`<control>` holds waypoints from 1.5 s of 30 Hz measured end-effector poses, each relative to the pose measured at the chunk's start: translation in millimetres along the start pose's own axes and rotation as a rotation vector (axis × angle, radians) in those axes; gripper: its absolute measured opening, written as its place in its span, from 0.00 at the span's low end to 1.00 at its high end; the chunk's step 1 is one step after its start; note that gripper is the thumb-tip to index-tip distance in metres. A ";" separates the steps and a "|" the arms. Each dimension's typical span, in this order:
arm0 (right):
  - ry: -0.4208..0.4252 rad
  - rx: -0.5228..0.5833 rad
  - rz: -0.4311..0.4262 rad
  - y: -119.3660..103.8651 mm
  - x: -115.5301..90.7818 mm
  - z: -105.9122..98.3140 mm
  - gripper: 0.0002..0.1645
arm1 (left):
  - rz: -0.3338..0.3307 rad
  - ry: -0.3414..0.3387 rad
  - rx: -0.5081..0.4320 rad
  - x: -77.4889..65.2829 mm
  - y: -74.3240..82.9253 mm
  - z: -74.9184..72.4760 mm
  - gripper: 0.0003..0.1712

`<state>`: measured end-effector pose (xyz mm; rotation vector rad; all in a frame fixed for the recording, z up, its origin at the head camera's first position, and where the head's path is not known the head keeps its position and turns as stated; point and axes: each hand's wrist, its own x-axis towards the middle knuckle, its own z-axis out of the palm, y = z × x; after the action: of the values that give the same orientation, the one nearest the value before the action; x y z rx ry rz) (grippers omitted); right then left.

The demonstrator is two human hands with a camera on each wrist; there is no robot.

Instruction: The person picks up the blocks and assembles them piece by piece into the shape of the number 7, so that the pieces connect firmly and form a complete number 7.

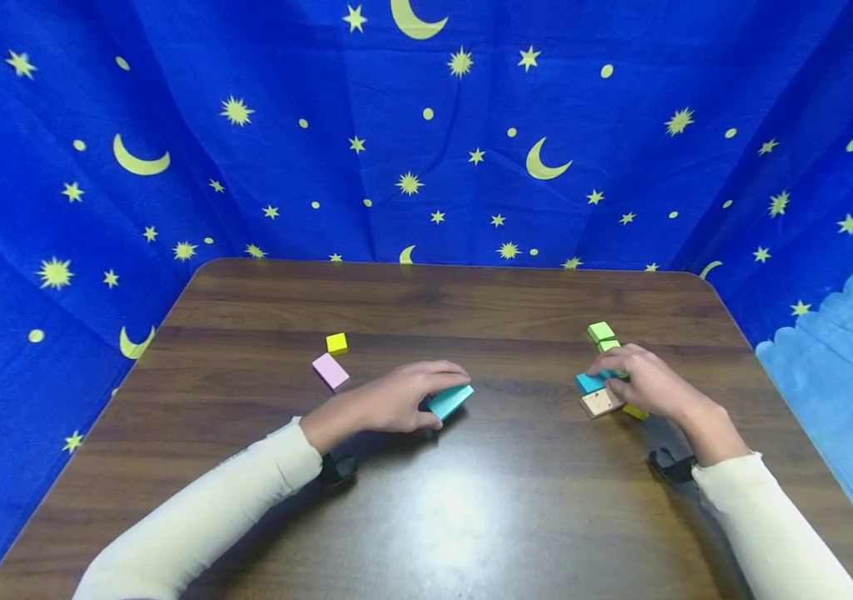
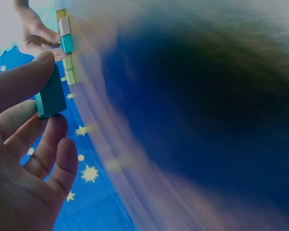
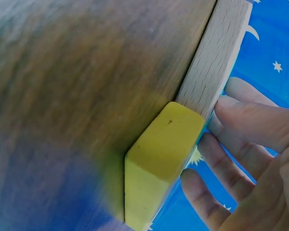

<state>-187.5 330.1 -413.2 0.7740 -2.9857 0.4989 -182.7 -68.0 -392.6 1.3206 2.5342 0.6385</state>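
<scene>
My left hand [image 1: 405, 398] pinches a teal block [image 1: 450, 402] between thumb and fingers, close over the middle of the table. The left wrist view shows the thumb on one side of that teal block [image 2: 53, 96] and the fingertips against the other. At the right, my right hand [image 1: 654, 385] has its thumb and fingers around a blue block [image 1: 588, 383], partly hidden by the fingers. Beside it lie a speckled wooden block [image 1: 601, 403] and a yellow block [image 1: 636, 412]. Two light green blocks [image 1: 601, 332] sit just beyond the hand.
A pink block [image 1: 331, 371] and a small yellow block [image 1: 337, 342] lie on the left of the brown wooden table [image 1: 261, 300]. A blue curtain [image 1: 366, 100] with stars and moons hangs behind; light blue cloth [image 1: 846, 367] is at the right.
</scene>
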 end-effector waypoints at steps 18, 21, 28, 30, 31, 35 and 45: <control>-0.010 -0.012 0.005 -0.4 1.1 -1.1 0.17 | -0.150 0.023 -0.008 -41.4 -22.9 15.8 0.37; -0.011 -0.018 -0.003 -0.3 1.3 0.9 0.17 | -0.155 0.022 0.005 -42.1 -25.0 20.3 0.36; -0.018 -0.038 -0.005 1.2 3.2 1.7 0.16 | -0.135 0.040 0.037 -49.2 -25.5 21.3 0.27; -0.029 -0.043 0.001 1.2 4.0 0.9 0.15 | -0.118 0.050 0.045 -51.0 -25.0 20.9 0.23; -0.034 -0.044 0.006 0.9 4.3 0.6 0.15 | -0.111 0.054 0.047 -51.8 -25.0 20.9 0.22; -0.040 -0.040 0.017 -0.2 4.8 0.8 0.14 | -0.094 0.070 0.037 -53.6 -25.6 20.8 0.20; -0.052 -0.051 0.030 -2.6 6.8 0.3 0.15 | -0.093 0.073 -0.012 -56.9 -27.2 20.7 0.20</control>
<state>-192.2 324.7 -412.1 0.7511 -3.0492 0.4072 -161.9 -122.5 -424.3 1.1883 2.6281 0.6937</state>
